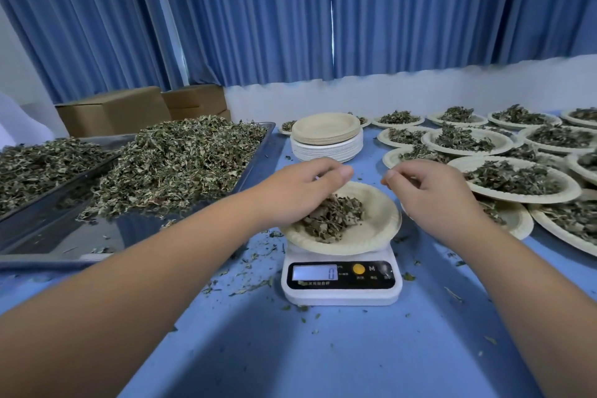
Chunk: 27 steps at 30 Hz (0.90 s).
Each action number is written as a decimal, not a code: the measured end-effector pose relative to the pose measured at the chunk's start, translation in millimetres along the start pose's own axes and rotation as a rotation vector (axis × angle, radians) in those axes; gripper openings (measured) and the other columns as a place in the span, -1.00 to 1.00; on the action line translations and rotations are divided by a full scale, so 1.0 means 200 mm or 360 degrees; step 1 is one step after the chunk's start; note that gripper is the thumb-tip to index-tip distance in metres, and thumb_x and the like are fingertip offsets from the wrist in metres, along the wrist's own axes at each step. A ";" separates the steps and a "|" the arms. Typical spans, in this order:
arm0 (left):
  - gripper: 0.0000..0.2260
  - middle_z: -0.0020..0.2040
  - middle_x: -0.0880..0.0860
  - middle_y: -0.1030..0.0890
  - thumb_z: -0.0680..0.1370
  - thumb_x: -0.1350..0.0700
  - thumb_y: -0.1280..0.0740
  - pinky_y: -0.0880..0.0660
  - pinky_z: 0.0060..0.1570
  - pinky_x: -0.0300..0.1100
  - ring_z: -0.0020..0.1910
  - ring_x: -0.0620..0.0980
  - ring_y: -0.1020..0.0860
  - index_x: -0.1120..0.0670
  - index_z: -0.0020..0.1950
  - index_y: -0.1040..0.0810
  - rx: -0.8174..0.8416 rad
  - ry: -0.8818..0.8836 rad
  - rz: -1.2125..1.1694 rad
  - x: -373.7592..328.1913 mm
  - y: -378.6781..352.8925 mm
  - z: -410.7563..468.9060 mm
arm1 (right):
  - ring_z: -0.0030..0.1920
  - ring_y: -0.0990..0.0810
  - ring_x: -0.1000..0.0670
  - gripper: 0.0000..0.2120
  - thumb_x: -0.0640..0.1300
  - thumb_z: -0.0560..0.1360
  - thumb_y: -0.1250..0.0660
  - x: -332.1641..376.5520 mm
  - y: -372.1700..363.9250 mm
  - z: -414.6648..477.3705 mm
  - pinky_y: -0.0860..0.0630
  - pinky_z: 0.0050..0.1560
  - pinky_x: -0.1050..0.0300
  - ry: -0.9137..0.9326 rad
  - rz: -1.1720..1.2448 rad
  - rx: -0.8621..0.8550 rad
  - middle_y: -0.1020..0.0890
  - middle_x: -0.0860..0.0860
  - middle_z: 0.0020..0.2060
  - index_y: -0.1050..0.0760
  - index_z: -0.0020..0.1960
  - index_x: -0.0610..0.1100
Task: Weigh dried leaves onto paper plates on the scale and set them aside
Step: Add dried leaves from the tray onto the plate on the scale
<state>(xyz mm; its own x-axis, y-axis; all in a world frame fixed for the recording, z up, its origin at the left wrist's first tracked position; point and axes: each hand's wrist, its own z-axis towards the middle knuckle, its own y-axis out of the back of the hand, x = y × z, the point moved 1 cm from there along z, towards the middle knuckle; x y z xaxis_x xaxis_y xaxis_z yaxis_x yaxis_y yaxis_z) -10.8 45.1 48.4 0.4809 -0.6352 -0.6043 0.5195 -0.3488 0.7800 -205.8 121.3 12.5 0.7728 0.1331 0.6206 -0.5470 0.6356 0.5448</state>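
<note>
Beige round paper plate (378,229) of dried green-brown leaves (336,218) sits on white digital scale (342,296), under left hand (303,191) | left hand curls into leaves, grip cannot tell | right hand (433,197) loosely curled, relaxed, beside plate's right rim

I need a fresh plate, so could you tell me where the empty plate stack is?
Head view, centre: the empty plate stack stands behind the scale, between the leaf tray and the filled plates.
</note>
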 end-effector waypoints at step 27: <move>-0.89 -0.12 -0.11 -0.59 0.59 0.06 -0.28 -0.32 -0.24 -0.42 -0.17 -0.23 -0.48 -0.09 -0.05 -0.59 -0.0725 0.0348 0.0391 0.57 0.24 -0.24 | -0.45 -0.32 0.12 -0.63 -0.15 0.50 -0.35 0.04 -0.06 -0.02 -0.24 -0.41 0.19 0.0007 -0.0057 -0.0157 -0.31 0.07 -0.54 -0.29 -0.41 -0.13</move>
<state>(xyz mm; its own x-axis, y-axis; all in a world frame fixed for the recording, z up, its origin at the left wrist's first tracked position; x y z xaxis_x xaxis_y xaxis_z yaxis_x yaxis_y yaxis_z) 103.7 -11.6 9.1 0.7364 -0.4857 -0.4709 0.6027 0.1550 0.7827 -191.0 117.8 8.7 0.7928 0.1121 0.5990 -0.4847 0.7119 0.5083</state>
